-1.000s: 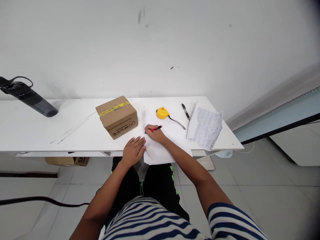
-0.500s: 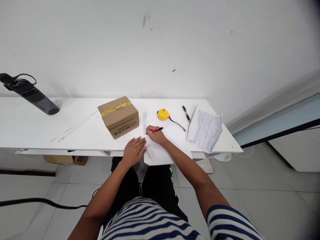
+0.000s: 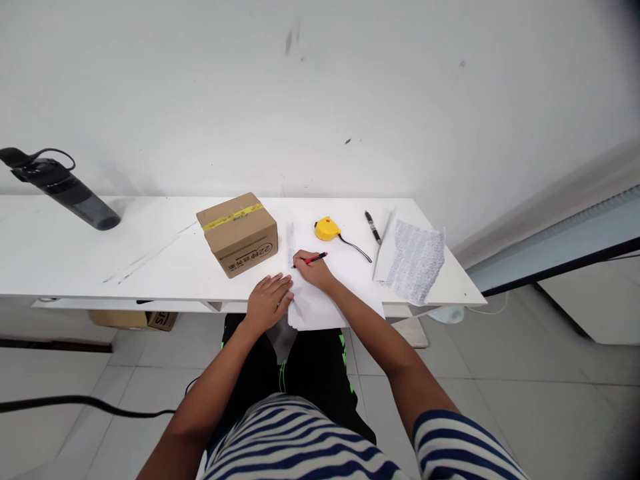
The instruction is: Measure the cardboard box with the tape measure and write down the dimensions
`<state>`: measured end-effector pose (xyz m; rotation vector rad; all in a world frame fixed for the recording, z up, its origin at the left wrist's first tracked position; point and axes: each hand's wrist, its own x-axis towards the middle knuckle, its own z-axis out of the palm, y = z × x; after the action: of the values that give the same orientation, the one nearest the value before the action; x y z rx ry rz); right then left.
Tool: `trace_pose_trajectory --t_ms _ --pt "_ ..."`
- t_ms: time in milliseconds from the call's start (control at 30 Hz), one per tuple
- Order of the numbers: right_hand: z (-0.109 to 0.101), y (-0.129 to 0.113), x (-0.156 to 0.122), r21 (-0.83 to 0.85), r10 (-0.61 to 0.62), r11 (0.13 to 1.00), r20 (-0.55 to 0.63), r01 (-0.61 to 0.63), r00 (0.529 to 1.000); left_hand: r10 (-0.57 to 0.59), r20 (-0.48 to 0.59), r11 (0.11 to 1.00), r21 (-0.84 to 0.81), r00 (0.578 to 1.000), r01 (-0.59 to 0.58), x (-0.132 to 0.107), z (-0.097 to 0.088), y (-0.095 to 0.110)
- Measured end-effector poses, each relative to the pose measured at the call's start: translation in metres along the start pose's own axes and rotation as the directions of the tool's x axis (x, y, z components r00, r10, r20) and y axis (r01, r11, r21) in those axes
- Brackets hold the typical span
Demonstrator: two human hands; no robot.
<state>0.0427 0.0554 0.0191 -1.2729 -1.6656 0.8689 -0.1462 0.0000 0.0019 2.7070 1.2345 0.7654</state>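
My right hand [image 3: 311,269] is closed round a red and black pen [image 3: 318,257], its tip down at the left side of a white sheet of paper [image 3: 330,310]. Small handwriting runs along that left side, partly hidden by the hand. My left hand [image 3: 269,303] lies flat with fingers stretched, at the paper's left edge and the table's front edge. A yellow tape measure [image 3: 327,229] with a black strap rests near the top of the paper, beyond my right hand. Left of the paper sits a closed cardboard box [image 3: 240,235] with yellow tape.
A black pen [image 3: 373,227] lies beside a handwritten sheet [image 3: 416,260] at the right end of the white table [image 3: 150,250]. Far left stands a dark water bottle [image 3: 75,193]. A wall rises behind the table. Another cardboard box [image 3: 133,319] is below it.
Both hands stay almost in place. The pen tip and right hand have shifted very slightly at the paper's left side; nothing else has visibly moved.
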Motion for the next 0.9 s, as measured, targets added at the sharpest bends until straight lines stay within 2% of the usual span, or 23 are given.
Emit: trace_pose_trajectory --t_ms 133,467,600,800,900 --pt "-0.0003 -0.0002 -0.0002 0.005 -0.002 1.0 0.038 0.002 0.999 0.011 -0.011 1.0 0.006 1.0 -0.011 -0.0002 0.0004 -0.0004" --pt "0.0006 0.0043 -0.0003 -0.009 -0.007 1.0 -0.033 0.007 0.999 0.008 -0.012 1.0 0.002 1.0 -0.008 -0.0005 0.002 -0.0014" --pt "-0.0004 0.0041 -0.0008 0.017 -0.016 1.0 0.019 0.016 1.0 0.007 -0.006 1.0 -0.012 1.0 -0.007 -0.0003 0.0026 -0.0019" --pt "-0.0005 0.0042 -0.0015 0.008 -0.006 1.0 -0.009 0.006 1.0 0.006 -0.013 1.0 -0.027 1.0 -0.007 -0.0005 0.0033 -0.0021" --pt "0.0003 0.0052 -0.0014 0.0 -0.003 1.0 -0.068 0.003 0.998 -0.001 -0.004 1.0 -0.028 1.0 0.001 -0.0006 0.0033 -0.002"
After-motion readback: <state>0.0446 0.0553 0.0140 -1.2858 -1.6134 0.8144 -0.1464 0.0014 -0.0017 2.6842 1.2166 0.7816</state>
